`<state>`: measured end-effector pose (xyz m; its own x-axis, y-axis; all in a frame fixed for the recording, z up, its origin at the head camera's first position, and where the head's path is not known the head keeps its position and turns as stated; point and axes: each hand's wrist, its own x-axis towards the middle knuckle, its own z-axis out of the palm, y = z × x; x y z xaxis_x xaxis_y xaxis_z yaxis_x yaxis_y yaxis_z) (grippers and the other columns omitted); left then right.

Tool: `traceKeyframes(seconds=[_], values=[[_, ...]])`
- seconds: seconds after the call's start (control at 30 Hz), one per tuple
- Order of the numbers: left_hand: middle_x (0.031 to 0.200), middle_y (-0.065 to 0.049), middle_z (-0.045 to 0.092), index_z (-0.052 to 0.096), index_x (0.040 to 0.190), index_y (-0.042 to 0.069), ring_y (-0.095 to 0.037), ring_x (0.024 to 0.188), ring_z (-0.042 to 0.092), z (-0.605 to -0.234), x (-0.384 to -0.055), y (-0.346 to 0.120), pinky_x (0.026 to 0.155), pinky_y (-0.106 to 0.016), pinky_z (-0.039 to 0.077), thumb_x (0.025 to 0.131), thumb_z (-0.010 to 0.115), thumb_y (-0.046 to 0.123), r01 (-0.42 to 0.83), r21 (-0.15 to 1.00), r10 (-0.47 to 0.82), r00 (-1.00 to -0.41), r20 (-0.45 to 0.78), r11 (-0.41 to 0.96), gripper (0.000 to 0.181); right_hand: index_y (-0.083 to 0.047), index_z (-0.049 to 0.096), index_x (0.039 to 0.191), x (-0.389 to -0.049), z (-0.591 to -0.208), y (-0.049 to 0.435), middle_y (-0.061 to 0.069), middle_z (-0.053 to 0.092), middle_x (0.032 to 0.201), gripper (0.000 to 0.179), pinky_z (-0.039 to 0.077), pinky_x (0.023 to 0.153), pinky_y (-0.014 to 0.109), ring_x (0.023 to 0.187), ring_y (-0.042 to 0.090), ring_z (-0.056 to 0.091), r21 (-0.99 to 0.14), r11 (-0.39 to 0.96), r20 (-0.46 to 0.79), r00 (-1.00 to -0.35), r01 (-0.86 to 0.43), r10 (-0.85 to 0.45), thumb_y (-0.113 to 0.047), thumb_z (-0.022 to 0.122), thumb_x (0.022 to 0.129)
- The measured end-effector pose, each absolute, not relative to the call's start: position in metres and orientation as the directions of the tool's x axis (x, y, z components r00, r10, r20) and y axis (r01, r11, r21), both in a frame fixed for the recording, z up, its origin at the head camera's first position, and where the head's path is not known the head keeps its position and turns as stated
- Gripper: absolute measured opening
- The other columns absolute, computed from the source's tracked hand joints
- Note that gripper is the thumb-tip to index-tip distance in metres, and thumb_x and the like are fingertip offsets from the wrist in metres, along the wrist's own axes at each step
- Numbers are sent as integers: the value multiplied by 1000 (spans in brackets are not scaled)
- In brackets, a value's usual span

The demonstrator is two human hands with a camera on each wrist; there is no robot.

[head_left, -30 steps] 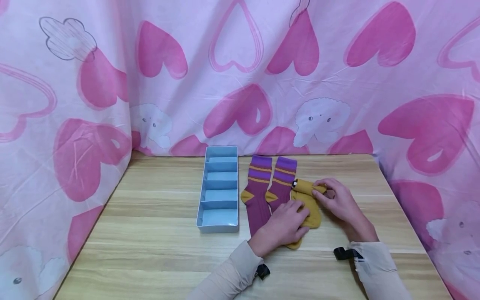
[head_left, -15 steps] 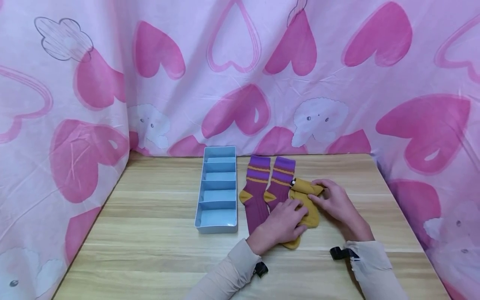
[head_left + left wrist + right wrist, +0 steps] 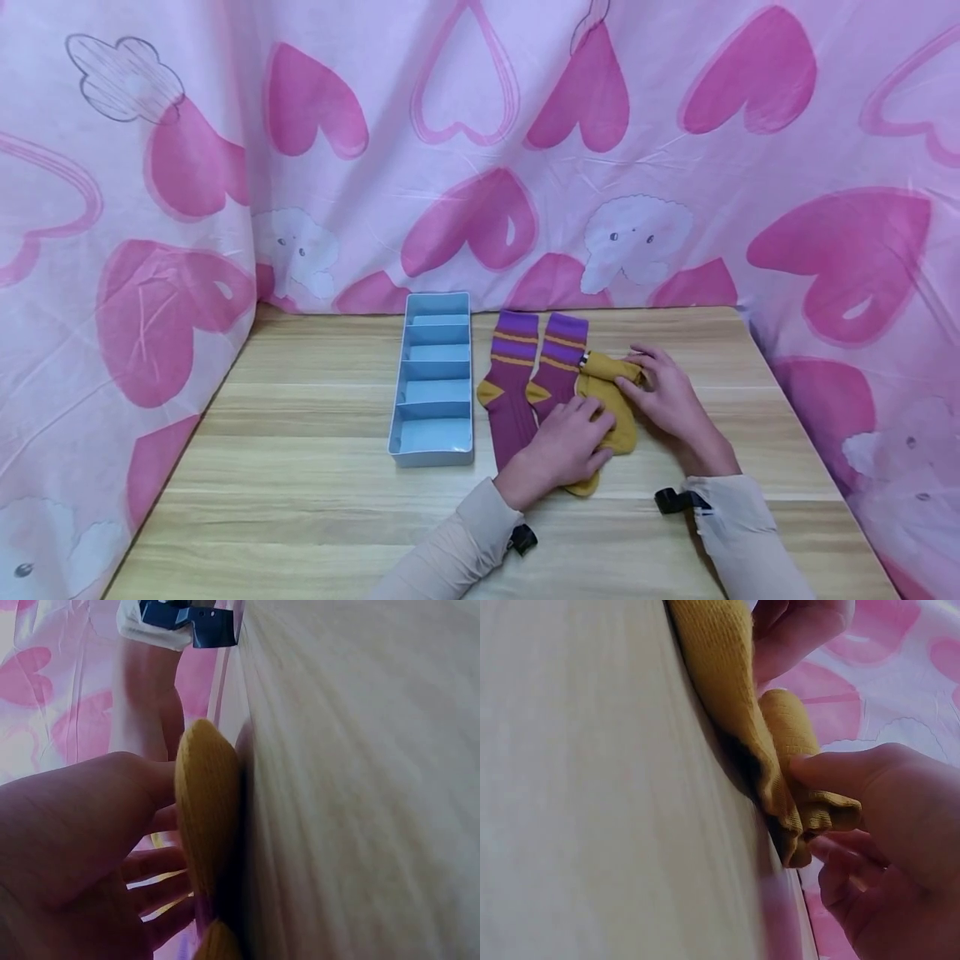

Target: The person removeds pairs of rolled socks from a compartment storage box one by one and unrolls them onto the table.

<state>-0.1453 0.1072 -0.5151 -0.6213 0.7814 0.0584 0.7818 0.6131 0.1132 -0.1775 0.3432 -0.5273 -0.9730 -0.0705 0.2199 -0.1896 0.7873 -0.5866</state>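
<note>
A mustard-yellow sock (image 3: 619, 423) lies on the right side of the table, its far end folded over into a flap (image 3: 609, 367). My right hand (image 3: 671, 398) pinches the right end of this flap, the thumb on top in the right wrist view. My left hand (image 3: 561, 446) rests on the socks with its fingers spread over the yellow one. To the left lie two maroon socks with purple striped cuffs, a left one (image 3: 512, 383) and a right one (image 3: 558, 358). The left hand hides part of both. A yellow toe (image 3: 206, 810) shows beside the left thumb in the left wrist view.
A pale blue box (image 3: 437, 433) with several compartments stands left of the socks. Pink heart-patterned cloth (image 3: 465, 217) hangs behind and beside the wooden table (image 3: 300, 467). A black strap camera (image 3: 522, 540) sits at the left wrist.
My right hand keeps hold of the yellow flap and has shifted slightly, with a finger reaching a little farther from me. The left hand stays on the socks. The head view drifts slightly.
</note>
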Motion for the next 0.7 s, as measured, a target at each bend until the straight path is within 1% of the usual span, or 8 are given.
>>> traceKeyframes(seconds=[0.1,0.17,0.23,0.3,0.37,0.4,0.57,0.7], values=[[141,3,58,64,138,27,-14,126,58,-514,-143,108,102,-28,54,108,61,50,783,83,781,-621,59,616,37,1,66,141,-179,-526,342,27,54,153,50,40,115,73,143,51,49,-579,789,246,-967,-204,-69,-14,83,96],[140,3,59,64,138,27,-14,125,58,-514,-141,109,101,-27,54,108,61,50,784,67,783,-620,57,617,38,-3,64,143,-180,-525,342,26,54,153,50,41,114,74,143,50,49,-576,790,264,-962,-212,-67,-11,82,96],[139,3,58,64,138,27,-13,124,57,-512,-140,109,100,-26,54,108,60,50,785,52,783,-620,51,618,38,-7,67,138,-180,-525,340,26,55,151,43,42,112,74,142,49,50,-569,793,271,-960,-216,-68,-10,81,97],[139,4,58,63,139,28,-13,123,57,-512,-138,109,99,-25,54,109,60,51,784,46,782,-621,47,619,38,-9,71,131,-181,-524,338,25,57,150,33,43,112,73,141,48,51,-559,800,269,-960,-217,-73,-9,78,99],[138,4,58,63,139,28,-13,122,57,-512,-137,108,99,-24,54,109,60,51,782,39,781,-623,48,622,38,-8,74,126,-182,-524,337,26,58,148,26,45,111,72,139,49,53,-543,812,258,-963,-215,-82,-11,76,101],[138,4,58,63,139,28,-13,122,57,-512,-137,108,99,-24,54,109,60,51,781,35,779,-625,49,624,38,-7,75,127,-183,-523,336,26,59,148,26,45,111,72,138,49,54,-539,814,250,-964,-214,-88,-12,76,101],[137,3,59,63,138,27,-13,119,57,-513,-136,107,98,-24,54,108,62,50,785,20,782,-619,71,619,38,-2,72,132,-188,-520,333,29,58,147,36,45,112,70,137,51,54,-526,827,203,-974,-198,-104,-15,79,99],[137,3,59,63,138,26,-13,120,57,-514,-135,107,97,-25,55,107,63,50,790,25,787,-612,77,612,39,2,72,131,-194,-519,332,30,57,149,36,43,114,71,139,53,52,-503,843,199,-975,-191,-102,-13,78,99]])
